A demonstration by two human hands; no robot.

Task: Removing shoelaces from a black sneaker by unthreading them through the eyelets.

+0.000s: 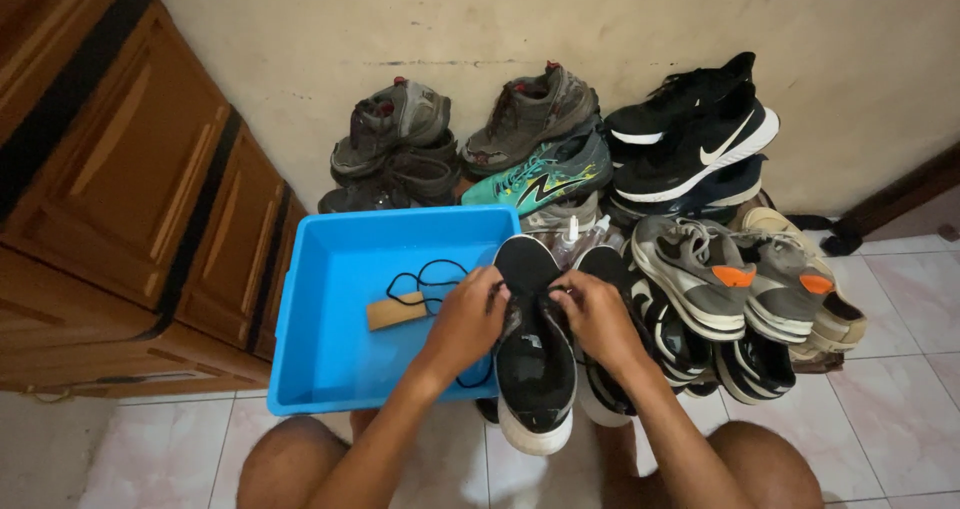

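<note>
Left hand (468,314), right hand (597,314) both pinch black shoe (532,364) tongue area; fingertips hidden. Black lace (430,279) in blue tub (330,269).

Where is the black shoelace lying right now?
The black shoelace lies inside the blue tub, beside a tan brush, just left of the left hand.

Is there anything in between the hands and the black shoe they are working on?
No, nothing visible. The left hand and the right hand both rest right on the black shoe, near its laces. The blue tub sits just beside it, touching or nearly so, with a black lace inside.
</note>
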